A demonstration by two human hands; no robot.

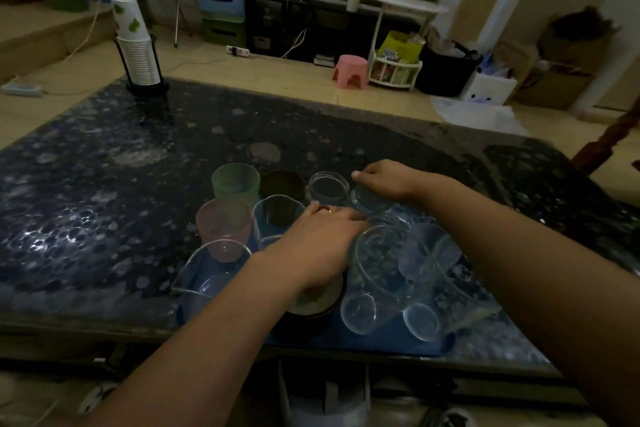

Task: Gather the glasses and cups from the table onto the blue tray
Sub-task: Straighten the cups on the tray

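The blue tray (363, 343) lies at the table's near edge, crowded with vessels. A green cup (235, 181), a dark cup (282, 184) and a clear glass (328, 189) stand along its far side. A pink cup (223, 227) and a clear beaker (277, 213) stand in front of them. A large clear beaker (204, 279) is at the tray's left. Two clear plastic cups (384, 274) lie tilted on the right. My left hand (313, 246) rests over the tray's middle, above a dark cup with a pale inside (311, 305). My right hand (384, 180) grips the top of a clear glass (370, 203).
A black holder with a stack of white paper cups (140, 59) stands at the far left corner of the dark speckled table (104, 184). Beyond the table are a pink stool (350, 71), a white stand (396, 69) and storage boxes.
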